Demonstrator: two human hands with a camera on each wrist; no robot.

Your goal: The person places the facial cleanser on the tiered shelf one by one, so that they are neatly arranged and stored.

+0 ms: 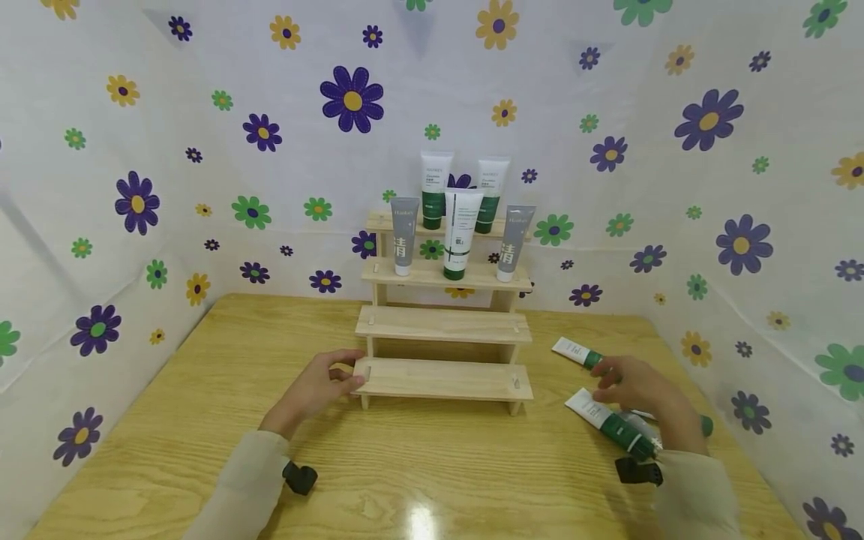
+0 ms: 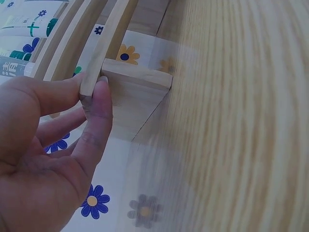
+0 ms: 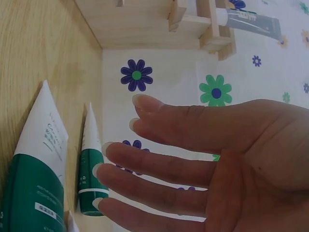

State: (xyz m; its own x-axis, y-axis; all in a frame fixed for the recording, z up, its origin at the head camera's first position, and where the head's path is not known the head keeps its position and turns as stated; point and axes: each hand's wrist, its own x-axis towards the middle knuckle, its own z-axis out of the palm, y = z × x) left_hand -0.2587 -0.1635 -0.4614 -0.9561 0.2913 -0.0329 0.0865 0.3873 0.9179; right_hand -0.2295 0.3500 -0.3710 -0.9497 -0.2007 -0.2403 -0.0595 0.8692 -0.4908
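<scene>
My left hand (image 1: 322, 384) pinches the left end of the lowest step of a wooden tiered stand (image 1: 442, 377), thumb on one face and fingertip on the other in the left wrist view. Over on the right, my right hand (image 1: 637, 390) hovers with loosely bent fingers and holds nothing. Closest to its fingertips lies a small white-and-green squeeze tube (image 3: 91, 166). A larger white-and-green tube (image 1: 610, 424) lies nearer the front. Other tubes beneath the right hand and wrist are partly hidden.
On the stand's second-highest step, a white tube (image 1: 462, 232) stands upright between two grey tubes, one being the left grey tube (image 1: 403, 236). Two white-and-green tubes, including the left one (image 1: 435, 187), stand on the top step. Flower-printed cloth (image 1: 270, 75) surrounds the wooden table (image 1: 378, 480).
</scene>
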